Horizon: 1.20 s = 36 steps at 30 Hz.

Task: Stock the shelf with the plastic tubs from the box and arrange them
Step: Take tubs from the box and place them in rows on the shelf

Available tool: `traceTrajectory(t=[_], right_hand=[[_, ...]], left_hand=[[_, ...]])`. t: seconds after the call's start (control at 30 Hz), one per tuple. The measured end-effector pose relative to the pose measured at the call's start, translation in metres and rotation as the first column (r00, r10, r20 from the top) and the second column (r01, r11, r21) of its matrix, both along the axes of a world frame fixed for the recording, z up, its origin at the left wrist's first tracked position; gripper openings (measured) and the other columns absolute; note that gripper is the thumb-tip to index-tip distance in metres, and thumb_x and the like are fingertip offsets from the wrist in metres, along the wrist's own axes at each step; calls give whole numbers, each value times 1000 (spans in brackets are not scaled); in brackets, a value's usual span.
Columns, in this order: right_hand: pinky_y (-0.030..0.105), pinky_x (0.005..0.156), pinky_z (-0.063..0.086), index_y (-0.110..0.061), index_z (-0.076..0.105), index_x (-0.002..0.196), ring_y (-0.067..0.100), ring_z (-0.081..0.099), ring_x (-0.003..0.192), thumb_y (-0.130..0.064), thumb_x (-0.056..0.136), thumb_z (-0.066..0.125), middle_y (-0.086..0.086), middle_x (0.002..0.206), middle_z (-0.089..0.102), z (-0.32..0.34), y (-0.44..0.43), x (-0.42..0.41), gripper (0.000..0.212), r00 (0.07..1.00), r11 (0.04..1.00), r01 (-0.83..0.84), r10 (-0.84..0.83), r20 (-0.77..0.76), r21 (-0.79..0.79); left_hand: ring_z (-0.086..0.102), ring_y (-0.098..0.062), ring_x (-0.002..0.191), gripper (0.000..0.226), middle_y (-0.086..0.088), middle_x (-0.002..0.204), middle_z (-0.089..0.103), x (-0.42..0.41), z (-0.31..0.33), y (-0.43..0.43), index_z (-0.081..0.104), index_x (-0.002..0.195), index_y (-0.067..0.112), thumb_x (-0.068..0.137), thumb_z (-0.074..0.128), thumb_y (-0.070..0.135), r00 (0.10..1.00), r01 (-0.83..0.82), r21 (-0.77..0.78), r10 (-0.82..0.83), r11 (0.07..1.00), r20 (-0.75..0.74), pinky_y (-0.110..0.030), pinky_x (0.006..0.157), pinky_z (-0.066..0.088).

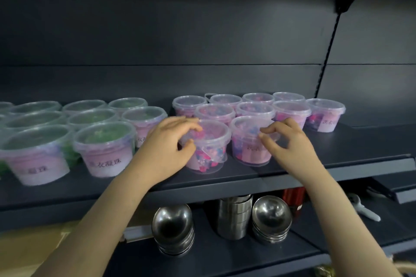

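On the dark shelf (292,171) stand several clear plastic tubs with lids. The group on the right holds pink and blue beads; the group on the left (105,148) holds green ones. My left hand (171,146) grips the front pink tub (209,150) at its left rim and side. My right hand (290,141) pinches the rim of the neighbouring front pink tub (247,141) from the right. Both tubs stand upright on the shelf near its front edge. The box is out of view.
More pink tubs (324,114) fill rows behind and to the right. The shelf below carries stacked steel bowls (173,229), steel cups (234,216), a second bowl stack (270,218) and a white tool (364,209). A black upright (326,56) rises at the right.
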State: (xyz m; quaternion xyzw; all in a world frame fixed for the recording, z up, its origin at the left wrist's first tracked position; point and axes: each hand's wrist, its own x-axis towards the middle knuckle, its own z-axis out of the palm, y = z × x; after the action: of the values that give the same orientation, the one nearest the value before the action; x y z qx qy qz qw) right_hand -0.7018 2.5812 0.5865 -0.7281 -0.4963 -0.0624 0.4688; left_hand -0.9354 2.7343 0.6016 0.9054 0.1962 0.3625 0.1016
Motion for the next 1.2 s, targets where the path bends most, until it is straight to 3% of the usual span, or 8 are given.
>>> traceTrajectory(t=[0.07,0.2,0.3,0.47,0.63,0.8,0.93,1.2], right_hand=[[20,86,41,-26,72,91,9,56,97,-30,85,70,-7,98,53,4,-2,7,8,998,998,-58,57,-28,-29],[36,97,43,-34,73,86,21,54,103,-38,77,75,-2,96,53,7,3,15,10,995,996,-83,81,-61,-32],[38,95,45,-38,74,87,23,52,101,-39,75,76,-1,93,53,4,5,13,12,991,994,-106,108,-73,29],[33,93,45,-39,74,94,23,52,100,-35,79,74,-2,92,54,1,4,19,15,986,987,-163,163,-31,17],[20,90,42,-31,74,92,18,54,101,-28,82,72,-1,97,53,9,7,36,11,968,967,-248,245,-56,-55],[17,86,39,-27,73,97,12,54,98,-26,84,71,-4,99,53,14,9,41,13,966,961,-257,259,6,-100],[24,100,36,-31,71,107,12,50,113,-37,83,69,-12,110,59,16,9,39,25,949,968,-205,232,212,-143],[20,93,37,-24,69,104,9,54,108,-29,83,73,-10,109,59,19,9,32,22,952,952,-230,263,155,-200]], left_hand=[[40,-1,119,29,22,123,55,-5,-6,1,61,120,35,93,52,31,1000,-20,-1,20,1000,-22,-28,103,34],[43,-13,100,46,16,97,59,2,-14,-3,68,112,33,86,40,58,979,-201,171,203,965,5,-32,85,38],[34,-9,97,46,16,95,58,10,-14,-8,70,113,32,85,40,54,977,-209,108,202,972,67,-34,91,35],[28,-7,116,44,21,118,55,12,-14,-11,60,125,33,85,42,42,981,-192,82,191,978,17,-22,98,12],[40,-10,112,31,18,112,56,19,-17,-10,65,120,28,90,59,33,982,-188,47,186,981,39,-24,96,31],[37,-4,112,34,21,119,56,20,-13,-12,63,124,32,90,59,36,978,-207,46,208,977,-5,-16,94,25],[36,-3,126,36,22,133,50,11,-8,-9,58,127,34,92,58,31,986,-164,25,164,986,-37,-23,108,25],[43,-10,115,32,18,125,59,14,-11,-16,64,123,29,92,59,34,974,-220,92,223,971,-27,-21,94,27]])
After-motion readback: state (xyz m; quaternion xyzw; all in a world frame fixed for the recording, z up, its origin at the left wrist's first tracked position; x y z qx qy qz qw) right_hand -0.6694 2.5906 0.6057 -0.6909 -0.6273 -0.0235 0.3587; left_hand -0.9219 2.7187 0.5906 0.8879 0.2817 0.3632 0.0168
